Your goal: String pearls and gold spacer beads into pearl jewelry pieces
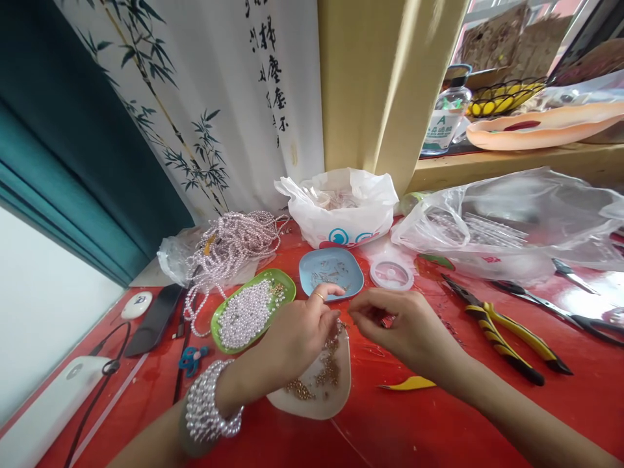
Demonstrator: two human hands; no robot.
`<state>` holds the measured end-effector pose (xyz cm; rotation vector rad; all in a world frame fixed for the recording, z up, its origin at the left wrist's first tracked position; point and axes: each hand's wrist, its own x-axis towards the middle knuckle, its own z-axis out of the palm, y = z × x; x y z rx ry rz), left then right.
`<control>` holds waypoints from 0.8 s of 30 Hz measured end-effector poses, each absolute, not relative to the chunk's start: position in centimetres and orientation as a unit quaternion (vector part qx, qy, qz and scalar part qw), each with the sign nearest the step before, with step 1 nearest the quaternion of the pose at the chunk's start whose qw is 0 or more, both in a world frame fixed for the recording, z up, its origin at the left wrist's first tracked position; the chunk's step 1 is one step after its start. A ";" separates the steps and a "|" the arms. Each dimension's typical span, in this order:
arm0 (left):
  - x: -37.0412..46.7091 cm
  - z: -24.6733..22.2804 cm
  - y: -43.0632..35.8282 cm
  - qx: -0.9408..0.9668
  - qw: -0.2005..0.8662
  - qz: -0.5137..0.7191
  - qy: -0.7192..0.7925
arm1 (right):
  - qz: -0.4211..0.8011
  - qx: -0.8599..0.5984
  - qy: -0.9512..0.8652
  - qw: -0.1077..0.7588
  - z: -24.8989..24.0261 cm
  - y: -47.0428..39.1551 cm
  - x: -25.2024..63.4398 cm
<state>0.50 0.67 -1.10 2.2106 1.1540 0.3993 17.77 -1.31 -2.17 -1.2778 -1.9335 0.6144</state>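
Note:
My left hand (306,328), with pearl strands around its wrist, hovers over the whitish dish (341,396) of gold beads. Its fingers are curled in, and whatever is between them is too small to make out. Close by on the right, my right hand (397,320) has thumb and fingertips pinched together; anything in that pinch is hidden too. Just beyond the fingertips sits a blue dish (358,270) with small metal pins. To the left stands a green dish (287,278) filled with loose white pearl beads (244,318).
Yellow-tipped tweezers (412,383), yellow-and-black pliers (507,331) and scissors (550,302) lie on the right. A round clear container (391,275) and a white plastic bag (341,211) stand behind. Pearl strings (234,244) are heaped at back left, near a phone (155,320).

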 end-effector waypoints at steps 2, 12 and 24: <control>0.4 -1.1 0.7 0.831 0.311 0.160 0.433 | 0.314 -0.522 -0.689 0.393 -2.2 -0.9 18.3; 0.3 -1.5 0.8 0.806 0.351 0.206 0.430 | 0.531 -0.475 -0.635 0.299 -2.4 -0.6 17.8; 0.3 -1.6 0.9 0.781 0.388 0.227 0.434 | 0.565 -0.483 -0.606 0.283 -2.8 -0.6 17.5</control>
